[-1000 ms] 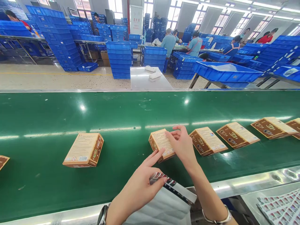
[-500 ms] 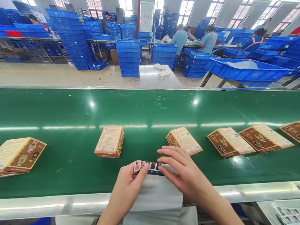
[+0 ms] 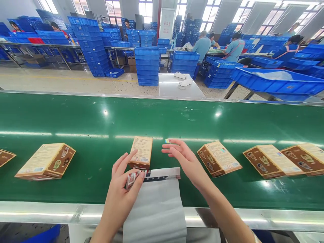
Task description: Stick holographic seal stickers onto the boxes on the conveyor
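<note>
At the bottom centre of the frame, a pale paper sheet (image 3: 155,209) hangs toward the viewer over the metal edge (image 3: 50,212) of a work line, its top folded into a strip of small printed stickers. The person's left hand (image 3: 120,189), left of centre, holds this strip between thumb and curled fingers, with the index finger extended over the lower left of an upright-printed carton (image 3: 141,146); whether it touches the carton is unclear. The person's right hand (image 3: 188,162), just right of centre, has its fingers loosely spread, with a tiny shiny sticker (image 3: 167,141) at a fingertip, near the carton but apart from it. That cream and brown carton lies in the middle of a green belt (image 3: 162,116) crossing the whole frame. At the left lie another carton (image 3: 47,160) and, cut off by the frame's edge, part of one more (image 3: 6,157). At the right, a carton (image 3: 220,158) bears a shiny sticker, and two others lie beyond it toward the edge. Behind the belt stand a small white table (image 3: 167,86), a blue tub (image 3: 275,82) at upper right and stacked blue crates (image 3: 148,69). Farther back, people in light-blue tops (image 3: 202,48) work before tall windows (image 3: 210,15).
</note>
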Available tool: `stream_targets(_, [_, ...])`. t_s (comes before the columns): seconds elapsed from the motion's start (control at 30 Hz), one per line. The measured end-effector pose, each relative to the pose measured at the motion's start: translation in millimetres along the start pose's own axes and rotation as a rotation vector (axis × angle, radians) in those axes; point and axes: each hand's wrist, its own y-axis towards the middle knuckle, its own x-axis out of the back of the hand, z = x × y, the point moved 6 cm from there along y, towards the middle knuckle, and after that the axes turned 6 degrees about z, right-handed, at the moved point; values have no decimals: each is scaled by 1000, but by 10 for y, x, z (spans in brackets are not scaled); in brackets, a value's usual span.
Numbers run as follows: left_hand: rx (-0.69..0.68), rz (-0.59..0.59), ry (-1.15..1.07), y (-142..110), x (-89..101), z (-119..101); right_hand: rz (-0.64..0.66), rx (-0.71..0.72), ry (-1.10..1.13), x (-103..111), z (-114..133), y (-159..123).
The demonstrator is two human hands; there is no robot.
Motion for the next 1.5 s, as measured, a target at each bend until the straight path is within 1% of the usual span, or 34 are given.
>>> stream_targets(0.1, [52, 130, -37, 0, -98, 145, 22, -28, 75, -151, -71, 310])
stream_targets(0.17, [68, 207, -79, -32, -196, 179, -5, -20, 64, -208, -81, 418])
stream_targets(0.23, [58, 246, -91, -68, -276, 156, -48, -20, 31, -227, -92, 454])
stream_targets(0.4, [38, 295, -68, -90, -394, 25, -119, -43, 2, -202, -143, 409])
stream_targets(0.6, [37, 371, -96, -81, -486, -83, -219, -57, -62, -120, -163, 330])
stream_targets(0.8, [33, 417, -115, -77, -556, -146, -267, -30, -173, -69, -160, 262])
stream_targets(0.97, [8, 461, -117, -77, -594, -181, -322, -9, -310, -37, -117, 194])
stream_targets(1.1, [-12, 487, -118, -73, -621, -201, -342, -45, -391, -2, -90, 148])
stream_targets(1.23, [-38, 500, -163, -79, -656, -213, -386, -55, -456, 163, -76, 216])
stream_targets(1.3, [-40, 476, -212, -93, -653, -206, -392, -58, -496, 284, -55, 252])
stream_targets(1.37, [-15, 419, -273, -117, -621, -173, -387, -48, -528, 385, 7, 218])
stream_targets(1.43, [76, 355, -333, -156, -572, -92, -339, 17, -597, 394, 134, 96])
stream_targets(1.47, [137, 333, -361, -182, -548, -43, -276, 69, -634, 345, 207, 11])
stream_targets(1.5, [197, 317, -387, -211, -526, 3, -180, 130, -671, 259, 274, -82])
